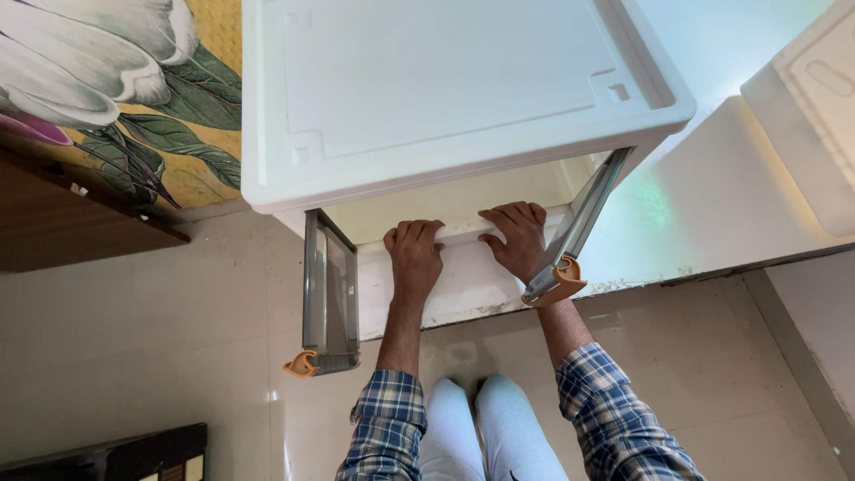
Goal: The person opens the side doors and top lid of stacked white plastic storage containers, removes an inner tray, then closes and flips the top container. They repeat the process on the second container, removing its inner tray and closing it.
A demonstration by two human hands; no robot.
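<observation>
White cabinet (463, 107) — both hands (415, 254) (517, 239) curled over its inner ledge (459, 233) — 2 open doors (328, 298) flank them.

The white plastic cabinet (445, 98) stands on the tiled floor, seen from above, its flat moulded top with small square recesses near the corners filling the upper middle of the view. Its two grey-framed, clear-panelled doors, left (328, 298) and right (574, 236), swing open outward, each with an orange latch at its free end. The pale front ledge (459, 240) of the opening lies under curled fingers.
</observation>
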